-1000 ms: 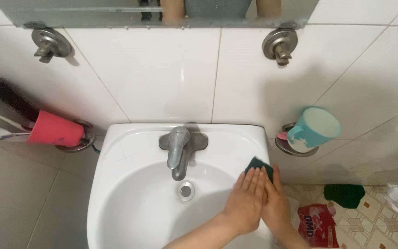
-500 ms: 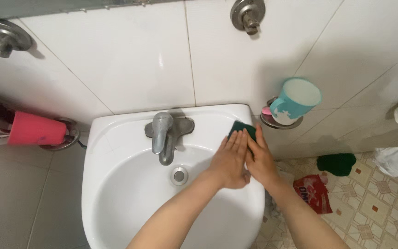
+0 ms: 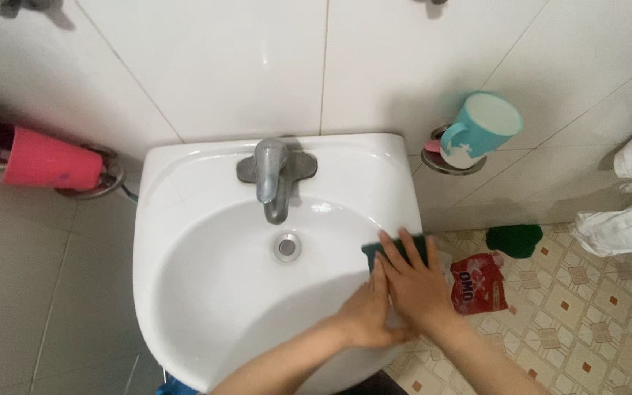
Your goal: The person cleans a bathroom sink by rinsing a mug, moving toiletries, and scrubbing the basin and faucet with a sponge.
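- Nearest the camera, both forearms came in from the near edge, and the 2 hands sat stacked on the right rim of the white sink (image 3: 184, 190).
- The right hand (image 3: 415, 281) lay flat, fingers spread, pressing down on the dark green scouring pad (image 3: 393, 250); not a closed grasp, more a palm-down hold.
- The left hand (image 3: 367, 314) tucked against the right one, fingers loosely curled and bearing on it, gripping nothing of its own.
- Since 0.5 s ago the pad had slid nearer along the right rim, away from the far corner by the tap (image 3: 272, 179).
- That reads as a scrubbing stroke working down the rim.
- Farther off, the drain (image 3: 287, 246) sat mid-basin; the teal cup (image 3: 483, 126) hung at far right, the pink cup (image 3: 51, 168) at far left.
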